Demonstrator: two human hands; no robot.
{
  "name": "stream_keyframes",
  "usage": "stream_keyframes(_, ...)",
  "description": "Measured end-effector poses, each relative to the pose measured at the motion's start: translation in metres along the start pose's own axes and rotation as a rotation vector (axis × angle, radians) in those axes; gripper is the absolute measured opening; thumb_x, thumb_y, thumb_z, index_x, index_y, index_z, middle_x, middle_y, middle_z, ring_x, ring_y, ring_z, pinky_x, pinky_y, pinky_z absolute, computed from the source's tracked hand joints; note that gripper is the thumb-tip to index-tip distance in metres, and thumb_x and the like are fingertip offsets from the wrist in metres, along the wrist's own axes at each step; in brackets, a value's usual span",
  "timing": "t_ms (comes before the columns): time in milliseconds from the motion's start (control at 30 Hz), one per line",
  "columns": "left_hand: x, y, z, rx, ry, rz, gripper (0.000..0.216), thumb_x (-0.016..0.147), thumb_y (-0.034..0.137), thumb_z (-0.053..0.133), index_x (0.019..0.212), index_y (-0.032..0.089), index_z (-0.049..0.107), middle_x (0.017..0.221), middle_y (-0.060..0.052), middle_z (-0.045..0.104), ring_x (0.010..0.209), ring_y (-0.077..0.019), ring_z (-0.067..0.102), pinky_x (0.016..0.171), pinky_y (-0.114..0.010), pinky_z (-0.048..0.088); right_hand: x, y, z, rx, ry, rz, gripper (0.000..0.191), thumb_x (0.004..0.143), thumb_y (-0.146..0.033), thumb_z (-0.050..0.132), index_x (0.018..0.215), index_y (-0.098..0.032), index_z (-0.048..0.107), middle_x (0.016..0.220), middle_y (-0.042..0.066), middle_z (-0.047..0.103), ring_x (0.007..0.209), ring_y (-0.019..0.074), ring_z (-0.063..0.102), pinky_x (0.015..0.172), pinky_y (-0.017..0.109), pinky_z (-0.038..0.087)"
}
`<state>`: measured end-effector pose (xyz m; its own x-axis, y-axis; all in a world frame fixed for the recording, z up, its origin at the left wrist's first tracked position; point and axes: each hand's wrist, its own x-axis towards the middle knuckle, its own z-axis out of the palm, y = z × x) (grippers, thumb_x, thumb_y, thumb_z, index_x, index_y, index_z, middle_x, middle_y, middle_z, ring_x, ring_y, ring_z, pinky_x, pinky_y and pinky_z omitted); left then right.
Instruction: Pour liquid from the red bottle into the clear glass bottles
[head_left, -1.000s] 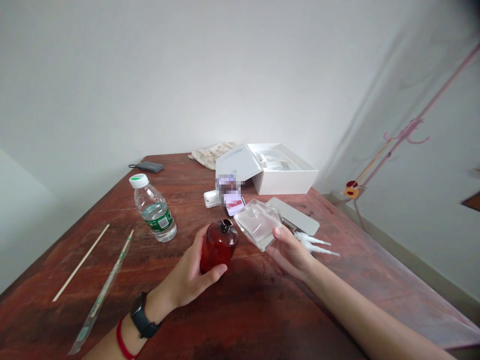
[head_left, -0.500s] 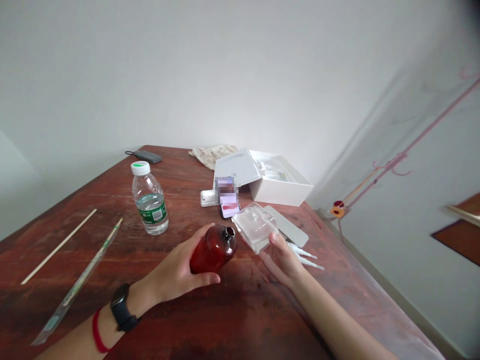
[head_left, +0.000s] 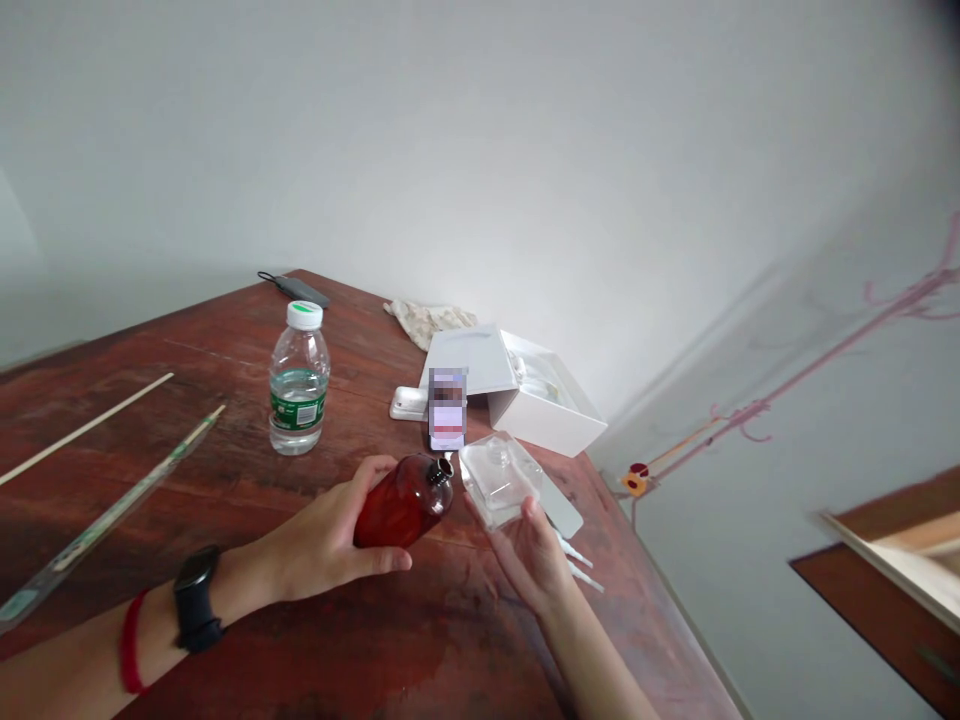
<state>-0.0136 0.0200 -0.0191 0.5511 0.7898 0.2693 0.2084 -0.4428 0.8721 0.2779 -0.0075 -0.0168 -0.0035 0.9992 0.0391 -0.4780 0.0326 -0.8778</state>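
My left hand is wrapped round a dark red glass bottle, tilted so its open neck points right toward a clear square glass bottle. That clear bottle rests in the fingers of my right hand, just above the wooden table. The two bottle necks are close together, almost touching. A black watch and a red band sit on my left wrist.
A water bottle with a white cap stands behind my left hand. A phone leans against an open white box. White droppers lie near the right table edge. Two long sticks lie at the left.
The red bottle has tipped further over toward the clear bottle. My view has swung right and rolled, so everything on the table sits further left.
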Motion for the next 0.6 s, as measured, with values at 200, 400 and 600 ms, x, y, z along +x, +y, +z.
stream_keyframes(200,0.0016,0.0068,0.0012,-0.067,0.023,0.021,0.086,0.083,0.059,0.087,0.151,0.023,0.046,0.144,-0.017,0.069,0.129,-0.0385,0.069,0.113,-0.053,0.054,-0.0018,-0.0039,0.0044,-0.026,0.035,0.001,0.073,0.075,-0.057,0.093,0.14,-0.039,0.067,0.133,0.003,0.08,0.143,0.0358,0.061,0.117,0.058,0.052)
stream_keyframes(400,0.0039,0.0002,0.004,-0.189,0.031,0.03,0.083,0.082,0.051,0.089,0.151,0.023,0.052,0.15,-0.015,0.066,0.136,-0.0371,0.066,0.118,-0.052,0.052,-0.0008,-0.0033,0.0002,-0.015,0.026,-0.011,0.073,0.076,-0.052,0.094,0.142,-0.041,0.065,0.13,0.001,0.082,0.133,0.0327,0.07,0.117,0.058,0.053)
stream_keyframes(600,0.0047,-0.0014,0.0047,-0.226,0.041,0.034,0.08,0.084,0.049,0.089,0.152,0.024,0.053,0.152,-0.014,0.066,0.138,-0.0367,0.065,0.121,-0.054,0.048,-0.0012,-0.0027,-0.0048,0.005,0.014,0.008,0.075,0.077,-0.046,0.094,0.145,-0.038,0.064,0.129,0.003,0.082,0.128,0.0328,0.073,0.117,0.056,0.052)
